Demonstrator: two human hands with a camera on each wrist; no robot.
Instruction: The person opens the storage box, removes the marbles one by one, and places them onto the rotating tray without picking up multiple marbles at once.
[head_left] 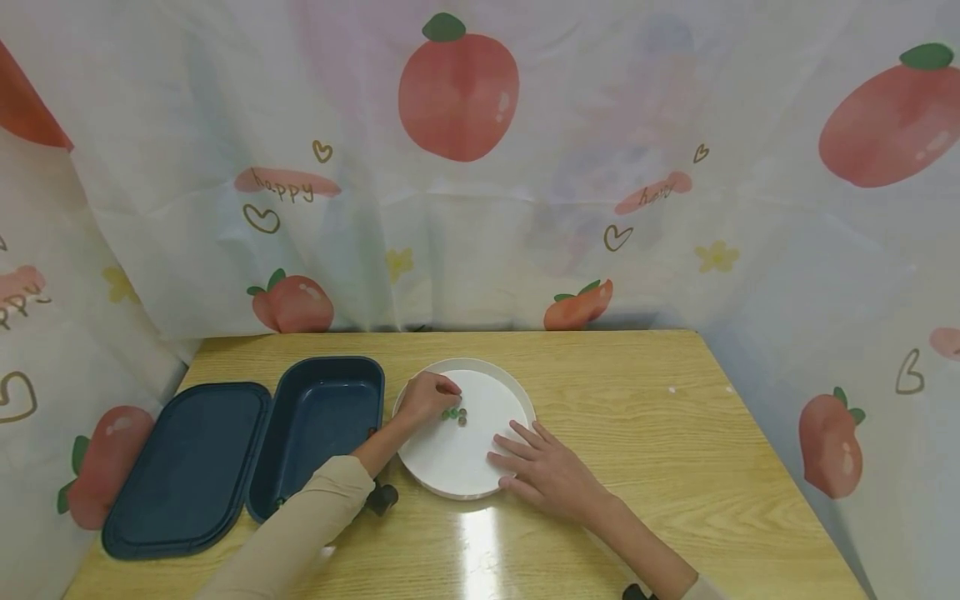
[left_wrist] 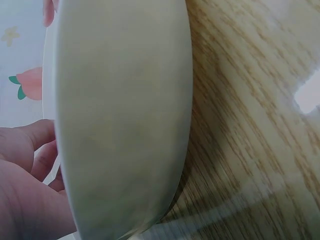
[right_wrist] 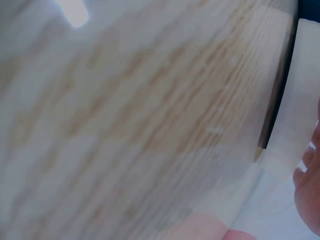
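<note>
Several small round beads, some green [head_left: 450, 413] and some brownish [head_left: 462, 421], lie in a small cluster on the white round tray [head_left: 480, 462] with a raised rim. My left hand [head_left: 426, 398] reaches over the tray's left rim, thumb and fingers pinched together at a small brownish bead just behind the cluster. In the left wrist view the tray's side wall [left_wrist: 125, 110] hides most of the left fingertips. My right hand [head_left: 551, 475] lies over the tray's right rim with its fingers spread, holding nothing. Part of it shows at the edge of the right wrist view.
A dark blue rectangular container [head_left: 322, 417] stands left of the tray, with small dark bits near its edges. Its matching lid [head_left: 187, 467] lies flat farther left. All rests on a wood-grain table [head_left: 615, 392], with a printed curtain [head_left: 465, 233] behind.
</note>
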